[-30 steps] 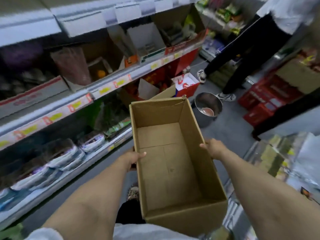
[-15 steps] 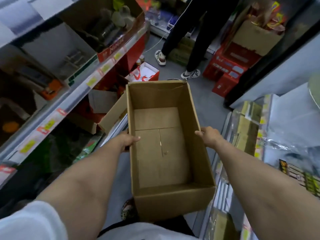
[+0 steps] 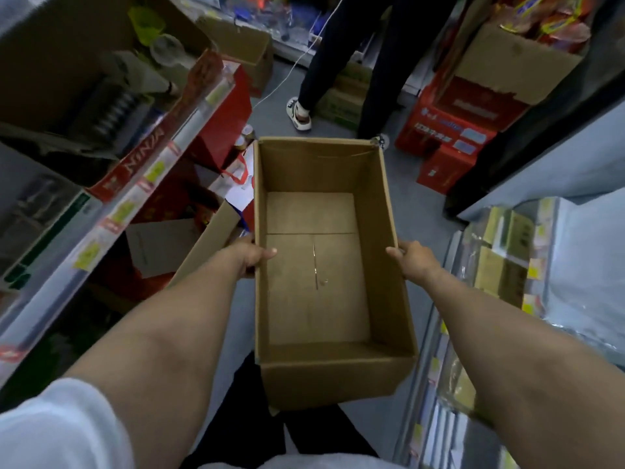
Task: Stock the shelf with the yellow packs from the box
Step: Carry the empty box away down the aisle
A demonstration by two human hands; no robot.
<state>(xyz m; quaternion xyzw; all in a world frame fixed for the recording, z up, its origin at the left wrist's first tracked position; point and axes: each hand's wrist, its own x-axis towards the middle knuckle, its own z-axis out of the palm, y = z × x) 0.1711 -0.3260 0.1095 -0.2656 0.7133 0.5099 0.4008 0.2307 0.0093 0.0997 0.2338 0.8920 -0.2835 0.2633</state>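
Note:
An open brown cardboard box [image 3: 318,174] hangs in front of me over the aisle floor, and its inside holds nothing. My left hand [image 3: 248,255] grips its left wall, thumb over the rim. On the opposite wall my right hand [image 3: 414,257] grips the rim in the same way. Yellowish wrapped packs [image 3: 500,262] stand on the shelf at my right, just beyond my right forearm.
A shelf unit [image 3: 111,211] with price tags and red cartons runs along the left. A person [image 3: 341,62] in dark trousers stands ahead in the aisle beside stacked red boxes [image 3: 449,130]. Grey floor shows between the shelves.
My view has swung from the left shelf toward the aisle and the right shelf. The box stays in both hands and sits more squarely in front of me.

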